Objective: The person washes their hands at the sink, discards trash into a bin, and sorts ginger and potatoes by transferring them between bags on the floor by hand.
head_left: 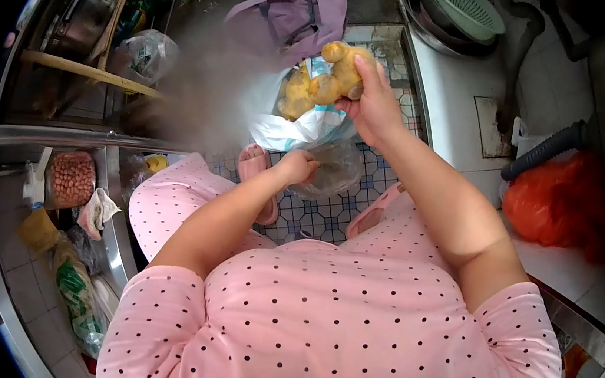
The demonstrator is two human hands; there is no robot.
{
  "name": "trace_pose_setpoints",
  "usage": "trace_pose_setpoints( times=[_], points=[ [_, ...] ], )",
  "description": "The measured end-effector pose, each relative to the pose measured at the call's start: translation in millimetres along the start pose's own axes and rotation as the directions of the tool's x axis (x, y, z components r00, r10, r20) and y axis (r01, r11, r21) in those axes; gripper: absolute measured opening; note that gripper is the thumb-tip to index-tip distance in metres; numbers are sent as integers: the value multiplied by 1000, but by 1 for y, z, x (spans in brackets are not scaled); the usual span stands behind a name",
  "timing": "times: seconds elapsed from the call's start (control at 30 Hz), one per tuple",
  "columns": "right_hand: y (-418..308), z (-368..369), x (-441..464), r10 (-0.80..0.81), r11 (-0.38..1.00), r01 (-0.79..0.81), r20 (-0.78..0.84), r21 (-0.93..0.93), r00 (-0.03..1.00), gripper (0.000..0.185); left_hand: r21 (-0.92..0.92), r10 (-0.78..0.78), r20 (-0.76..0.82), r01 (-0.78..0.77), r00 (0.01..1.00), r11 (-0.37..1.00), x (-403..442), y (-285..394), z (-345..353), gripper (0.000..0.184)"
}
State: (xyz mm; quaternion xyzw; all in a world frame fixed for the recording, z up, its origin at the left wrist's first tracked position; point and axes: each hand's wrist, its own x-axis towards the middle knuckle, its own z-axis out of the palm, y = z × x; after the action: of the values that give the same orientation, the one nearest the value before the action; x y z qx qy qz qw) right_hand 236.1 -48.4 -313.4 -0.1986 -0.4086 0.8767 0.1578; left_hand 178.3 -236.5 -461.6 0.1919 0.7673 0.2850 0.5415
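A knobbly yellow-brown root that looks like ginger or potato (346, 69) is gripped in my right hand (375, 106), above an open white plastic bag (290, 134). More lumps of the same kind (296, 95) lie in that bag. Below it, my left hand (297, 167) has its fingers closed on the edge of a clear plastic bag (334, 172), which hangs over the patterned floor. A purple cloth bag (292, 20) lies just beyond the white one.
Pink slippers (267, 210) stand on the tiled floor (299, 218). At the left are shelves with a pot (83, 15) and a container of peanuts (72, 179). Basins with a green colander (468, 12) and a red bag (554, 203) are at the right.
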Motion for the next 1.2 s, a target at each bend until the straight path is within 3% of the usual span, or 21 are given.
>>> trace_pose_setpoints(
  times=[0.1, 0.2, 0.3, 0.33, 0.37, 0.4, 0.43, 0.53, 0.63, 0.77, 0.83, 0.87, 0.9, 0.97, 1.07, 1.13, 1.2],
  points=[
    [2, -2, -1, 49, 998, -49, 0, -47, 999, 48, 283, 27, -76, -4, 997, 959, -15, 23, -1, 28],
    [5, -7, -3, 68, 996, -70, -31, -51, 997, 49, 243, -40, -79, 58, 996, 968, -24, 36, -15, 36],
    [10, -13, 0, 76, 993, -81, -58, -84, 995, 49, 509, 418, -143, -295, 897, 808, -22, 29, -22, 39],
    [8, -14, 2, 67, 992, -74, -66, -101, 996, 49, 456, 522, -170, -403, 836, 794, -24, 36, -30, 41],
    [7, -14, 4, 65, 991, -73, -74, -112, 995, 49, 188, 356, -238, -317, 904, 930, -26, 44, -43, 44],
    [5, -13, 3, 65, 990, -75, -85, -122, 994, 50, -102, 174, -246, -204, 953, 974, -44, 67, -59, 47],
    [5, -13, 3, 63, 989, -76, -99, -129, 993, 50, -380, -3, -193, -72, 981, 922, -61, 88, -72, 51],
    [4, 3, 2, 120, 980, -130, -74, -150, 990, 53, -702, 176, -99, -194, 979, 685, -106, 133, -88, 56],
    [11, 35, 6, 102, 954, -109, -40, -280, 994, 54, -492, 282, -67, -278, 957, 825, -103, 146, -98, 63],
    [-10, 43, 65, 21, 781, 32, 78, -624, 997, 56, -439, 237, -179, -293, 955, 849, -92, 161, -136, 40],
    [-13, 28, 123, -140, 640, -15, -135, -768, 981, 67, -513, 198, -305, -336, 932, 790, -85, 166, -152, 31],
    [-1, 2, 159, -347, 433, -22, -188, -901, 919, 76, -550, 208, -342, -375, 916, 746, -85, 166, -162, 32],
    [4, -6, 183, -404, 417, -82, -266, -905, 875, 83, -585, 213, -377, -410, 901, 699, -85, 166, -171, 33],
    [27, -9, 215, -422, 481, -231, -454, -846, 785, 62, -628, 175, -454, -453, 873, 633, -85, 164, -187, 33],
    [52, -20, 262, 112, 713, -416, -495, -564, 862, 46, -700, 123, -529, -513, 840, 496, -76, 155, -209, 35],
    [49, 12, 267, 44, 946, -181, -449, -267, 893, 37, -732, 95, -541, -523, 836, 437, -72, 152, -221, 35],
    [40, 52, 270, -8, 1000, 18, -414, 21, 910, 29, -759, 69, -550, -532, 833, 375, -75, 155, -225, 33]
  ],
)
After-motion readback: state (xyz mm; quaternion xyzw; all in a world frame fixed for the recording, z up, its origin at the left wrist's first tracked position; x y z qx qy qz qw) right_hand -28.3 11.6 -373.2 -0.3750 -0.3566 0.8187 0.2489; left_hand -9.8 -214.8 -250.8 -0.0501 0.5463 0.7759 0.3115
